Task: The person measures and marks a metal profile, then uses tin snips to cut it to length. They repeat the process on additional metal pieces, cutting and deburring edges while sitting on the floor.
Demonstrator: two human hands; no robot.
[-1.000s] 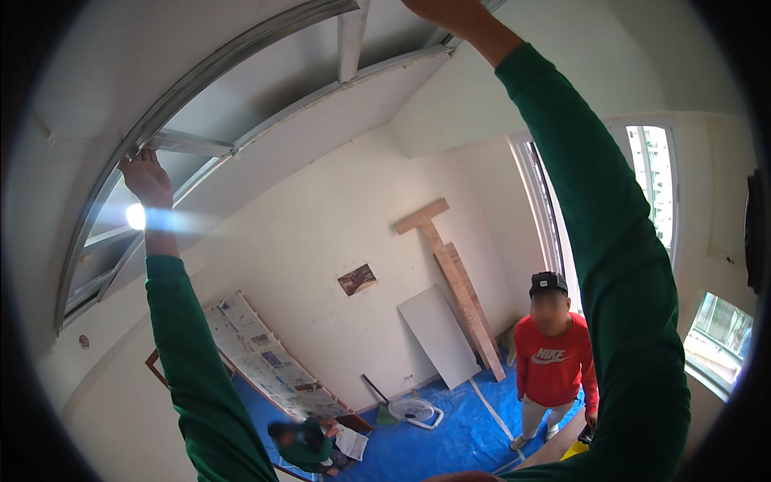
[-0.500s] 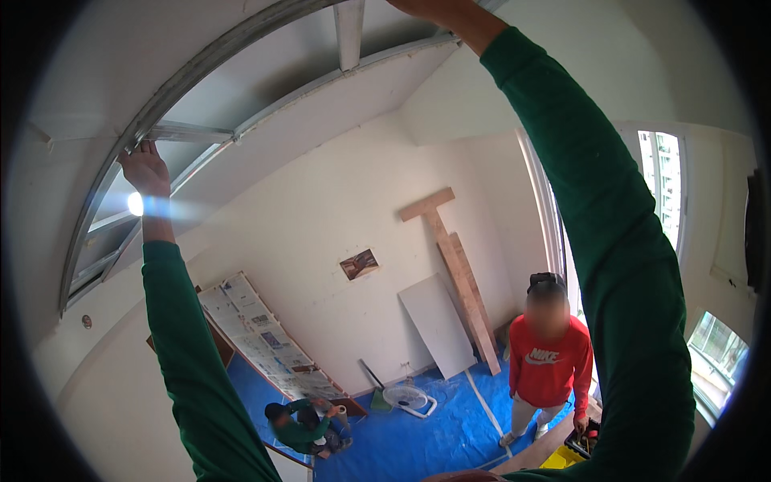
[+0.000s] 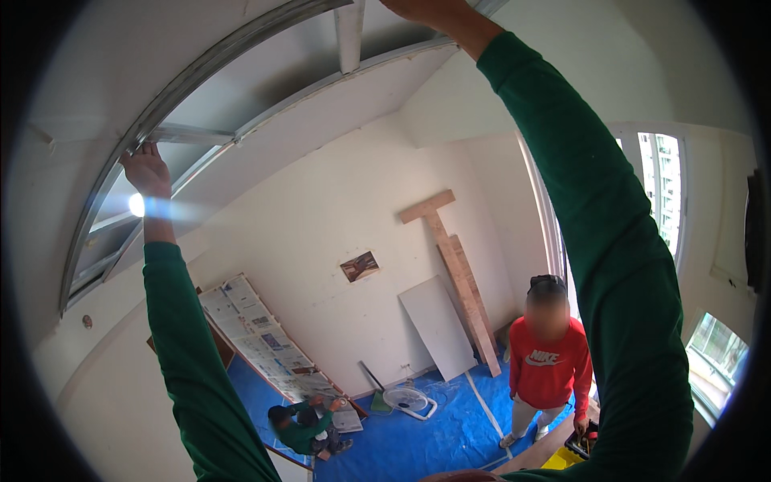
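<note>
So yeah, both arms up overhead right now. My left hand (image 3: 146, 173) is up between 9 and 10 o'clock, fingers stretched upward with the tips at the metal frame (image 3: 201, 71), which curves from about 9 round to 12. Can't tell if they're hooked on it or just pressed there. My right hand (image 3: 426, 6) is at 12, right by the frame, but the top edge cuts it off, so no clue whether it's closed on anything. A metal crosspiece (image 3: 348, 36) sits just left of it, and a bright light (image 3: 136, 205) glares beside my left wrist. Down at 4 o'clock there's a person in a red sweatshirt (image 3: 552, 365) standing on the blue sheet (image 3: 385, 454), and someone crouching (image 3: 301, 435) between 6 and 7. White fan (image 3: 408, 400) lies at 6, and a grey panel (image 3: 438, 329) leans on the wall at 5.
</note>
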